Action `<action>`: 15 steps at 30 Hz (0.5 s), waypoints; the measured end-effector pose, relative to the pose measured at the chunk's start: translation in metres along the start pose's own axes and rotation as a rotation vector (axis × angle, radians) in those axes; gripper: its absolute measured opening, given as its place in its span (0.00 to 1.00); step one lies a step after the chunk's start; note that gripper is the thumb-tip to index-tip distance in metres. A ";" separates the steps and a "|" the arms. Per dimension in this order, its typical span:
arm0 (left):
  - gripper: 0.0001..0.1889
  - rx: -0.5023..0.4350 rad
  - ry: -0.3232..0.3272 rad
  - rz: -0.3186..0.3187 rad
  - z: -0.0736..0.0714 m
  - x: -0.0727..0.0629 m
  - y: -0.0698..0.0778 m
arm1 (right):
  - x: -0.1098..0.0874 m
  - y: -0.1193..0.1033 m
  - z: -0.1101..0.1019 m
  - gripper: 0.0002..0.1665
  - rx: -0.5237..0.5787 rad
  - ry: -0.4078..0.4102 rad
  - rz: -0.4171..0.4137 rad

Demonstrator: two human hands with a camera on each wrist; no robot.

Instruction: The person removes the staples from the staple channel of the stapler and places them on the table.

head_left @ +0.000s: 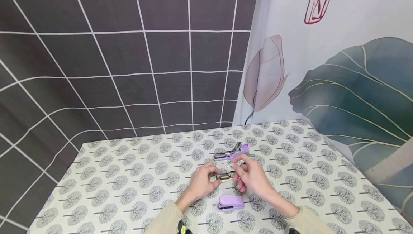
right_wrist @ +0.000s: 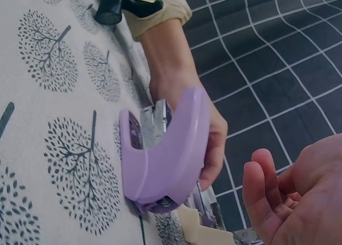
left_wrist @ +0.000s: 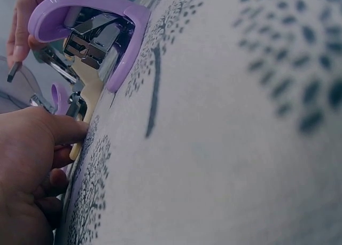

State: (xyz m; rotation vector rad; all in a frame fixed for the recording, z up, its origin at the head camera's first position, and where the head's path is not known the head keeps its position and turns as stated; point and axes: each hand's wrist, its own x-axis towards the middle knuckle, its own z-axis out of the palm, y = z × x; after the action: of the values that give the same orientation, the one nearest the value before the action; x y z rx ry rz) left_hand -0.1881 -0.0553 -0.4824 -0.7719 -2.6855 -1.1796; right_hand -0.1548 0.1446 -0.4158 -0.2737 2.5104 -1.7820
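Note:
Between my hands lies a cream stapler point(head_left: 224, 176) with its metal magazine exposed. My left hand point(head_left: 201, 182) grips one end of it; in the left wrist view, the thumb point(left_wrist: 69, 130) presses against the cream base point(left_wrist: 91, 87). My right hand point(head_left: 253, 176) is over the other end and pinches a short, thin metal strip of staples point(left_wrist: 13, 72) between its fingertips. Nearer to me sits a purple stapler point(head_left: 230, 202), which stands large in the right wrist view point(right_wrist: 184, 140). Beyond my hands, another purple stapler point(head_left: 238, 151) lies opened, its metal part raised.
A tablecloth with tree prints point(head_left: 155, 194) covers the table. Behind it hangs a dark curtain with a white grid point(head_left: 167, 53), and at the right a light cloth with large leaf prints point(head_left: 355, 94). Both staplers lie close to my hands, one before and one behind.

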 end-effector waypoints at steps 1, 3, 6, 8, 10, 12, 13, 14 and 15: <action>0.12 0.001 0.002 0.000 0.000 0.000 0.000 | 0.000 -0.001 -0.002 0.11 0.007 -0.001 0.002; 0.12 0.005 0.008 0.001 0.000 -0.001 0.000 | -0.001 -0.001 -0.004 0.11 0.016 -0.001 0.001; 0.12 0.007 0.011 0.002 0.000 -0.002 0.001 | -0.001 -0.001 -0.010 0.10 0.023 -0.003 -0.004; 0.12 0.006 0.011 0.000 0.000 -0.002 0.001 | -0.001 -0.001 -0.013 0.10 0.017 -0.001 -0.010; 0.12 0.006 0.011 0.001 0.001 -0.002 0.000 | -0.001 -0.001 -0.017 0.10 0.019 0.005 -0.011; 0.12 0.004 0.010 0.003 0.001 -0.002 0.000 | -0.002 -0.001 -0.022 0.10 0.023 0.016 -0.001; 0.12 0.003 0.010 0.003 0.000 -0.001 0.001 | -0.002 -0.001 -0.024 0.10 0.029 0.018 0.009; 0.12 0.003 0.009 0.003 0.000 -0.001 0.001 | -0.002 -0.001 -0.027 0.11 0.034 0.022 0.019; 0.12 0.006 0.009 0.003 0.000 -0.001 0.001 | -0.002 -0.001 -0.029 0.11 0.038 0.026 0.026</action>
State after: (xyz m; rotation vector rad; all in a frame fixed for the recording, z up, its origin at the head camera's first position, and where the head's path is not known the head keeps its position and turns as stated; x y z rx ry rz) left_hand -0.1871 -0.0548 -0.4820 -0.7682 -2.6784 -1.1707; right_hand -0.1572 0.1716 -0.4057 -0.2163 2.4822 -1.8325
